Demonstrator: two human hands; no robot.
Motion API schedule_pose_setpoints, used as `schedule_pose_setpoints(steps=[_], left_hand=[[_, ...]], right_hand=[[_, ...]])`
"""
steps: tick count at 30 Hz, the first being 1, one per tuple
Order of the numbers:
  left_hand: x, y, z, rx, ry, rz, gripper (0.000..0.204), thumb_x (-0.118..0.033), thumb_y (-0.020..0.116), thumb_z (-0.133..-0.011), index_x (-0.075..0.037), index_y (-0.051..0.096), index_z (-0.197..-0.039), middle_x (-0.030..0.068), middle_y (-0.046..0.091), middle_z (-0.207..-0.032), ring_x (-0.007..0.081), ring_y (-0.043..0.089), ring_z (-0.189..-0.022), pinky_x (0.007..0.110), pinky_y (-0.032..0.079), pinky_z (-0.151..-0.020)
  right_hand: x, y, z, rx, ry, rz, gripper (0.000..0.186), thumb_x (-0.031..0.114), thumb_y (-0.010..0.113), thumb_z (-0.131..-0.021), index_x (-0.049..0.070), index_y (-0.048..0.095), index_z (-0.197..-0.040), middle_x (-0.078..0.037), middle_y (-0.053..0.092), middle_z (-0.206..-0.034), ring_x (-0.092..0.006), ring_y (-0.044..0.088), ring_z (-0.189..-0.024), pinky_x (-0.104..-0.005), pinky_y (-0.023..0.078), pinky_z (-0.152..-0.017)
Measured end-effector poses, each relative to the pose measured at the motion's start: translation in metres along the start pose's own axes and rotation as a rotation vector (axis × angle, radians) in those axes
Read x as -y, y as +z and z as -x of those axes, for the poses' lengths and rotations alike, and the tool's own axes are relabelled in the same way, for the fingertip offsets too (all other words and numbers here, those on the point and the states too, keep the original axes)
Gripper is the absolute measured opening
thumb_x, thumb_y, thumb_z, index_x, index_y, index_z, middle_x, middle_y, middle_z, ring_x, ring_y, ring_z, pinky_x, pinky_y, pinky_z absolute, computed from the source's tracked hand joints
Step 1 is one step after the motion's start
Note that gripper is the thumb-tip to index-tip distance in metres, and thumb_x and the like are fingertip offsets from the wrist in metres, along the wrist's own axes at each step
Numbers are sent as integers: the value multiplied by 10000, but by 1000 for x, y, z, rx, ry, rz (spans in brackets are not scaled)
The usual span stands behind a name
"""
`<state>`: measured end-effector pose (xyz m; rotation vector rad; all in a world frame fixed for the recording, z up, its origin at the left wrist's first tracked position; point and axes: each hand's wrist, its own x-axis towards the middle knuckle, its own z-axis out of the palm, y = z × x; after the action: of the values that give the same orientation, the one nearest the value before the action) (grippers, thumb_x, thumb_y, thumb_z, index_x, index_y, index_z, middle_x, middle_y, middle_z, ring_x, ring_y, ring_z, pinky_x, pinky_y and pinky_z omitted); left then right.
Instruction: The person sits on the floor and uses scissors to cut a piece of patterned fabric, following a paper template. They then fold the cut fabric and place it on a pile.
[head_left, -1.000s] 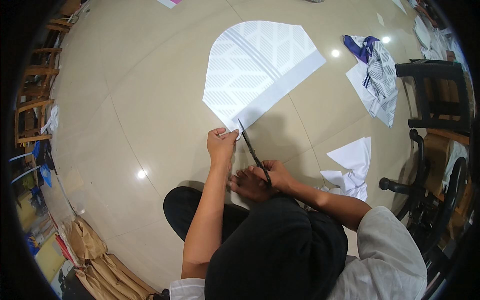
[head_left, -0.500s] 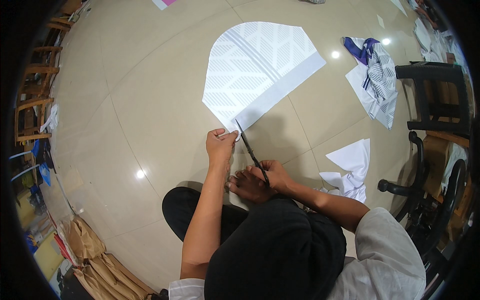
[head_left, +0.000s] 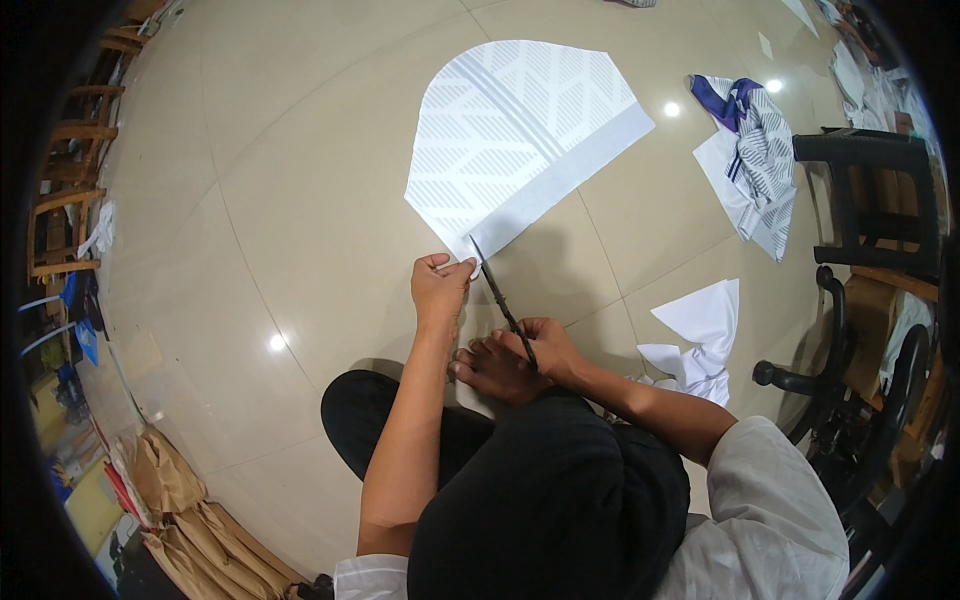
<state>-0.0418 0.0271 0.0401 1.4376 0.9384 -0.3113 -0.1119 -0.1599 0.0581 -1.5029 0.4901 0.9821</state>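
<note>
A white fabric piece (head_left: pixel 500 135) with grey slanted stripes lies flat on the tiled floor, rounded at its far side and with a plain pale band along its right edge. My left hand (head_left: pixel 440 288) pinches its near corner between thumb and fingers. Dark scissors (head_left: pixel 505 310) are in my right hand (head_left: pixel 543 345), fingers wrapped round the handles. Their blades reach up to the band beside my left fingertips, with the tip over the cloth. Whether the blades are parted is hard to make out. My bare foot (head_left: pixel 495 370) rests just below the scissors.
White cloth scraps (head_left: pixel 700 335) lie right of my foot. Farther right is a crumpled striped and purple cloth (head_left: pixel 748 150), near a black stool (head_left: pixel 865 150) and a black-armed chair (head_left: pixel 840 370). Wooden chairs (head_left: pixel 75 200) line the left, with brown paper (head_left: pixel 185 490) at lower left.
The scissors' handles and my right hand have shifted very slightly. The fabric and my left hand's pinch look almost unchanged.
</note>
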Motion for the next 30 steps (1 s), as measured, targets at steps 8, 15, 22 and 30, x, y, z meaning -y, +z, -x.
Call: schedule_pose_setpoints(steps=[8,15,22,30], left_hand=[[-1,2,0,-10,-4,-19,538,-99,869,-854,16,508,-1237,148,708,-999,177,676,-808,303,556,-700],[2,0,-2,-15,1,-23,532,-91,870,-855,16,512,-1235,154,711,-1008,178,682,-821,307,561,-707],[1,0,-1,-3,-7,-8,545,-89,871,-855,16,506,-1245,154,713,-1017,185,685,-839,312,565,-731],[0,-1,-1,7,-21,2,553,-85,870,-856,17,500,-1256,161,720,-1027,184,683,-851,313,563,-744]], right_hand=[[-2,-2,-1,12,-16,3,449,411,819,-878,-25,720,-832,-65,664,-670,-127,609,-599,-299,457,-547],[-1,-3,1,41,-23,-10,400,388,810,-912,14,714,-806,-28,646,-659,-97,576,-575,-285,427,-531],[5,-3,-2,13,16,24,386,367,815,-876,-8,732,-830,-44,664,-669,-125,600,-606,-315,460,-565],[19,2,0,2,28,-32,377,367,816,-925,36,700,-786,-5,618,-630,-83,545,-551,-271,395,-525]])
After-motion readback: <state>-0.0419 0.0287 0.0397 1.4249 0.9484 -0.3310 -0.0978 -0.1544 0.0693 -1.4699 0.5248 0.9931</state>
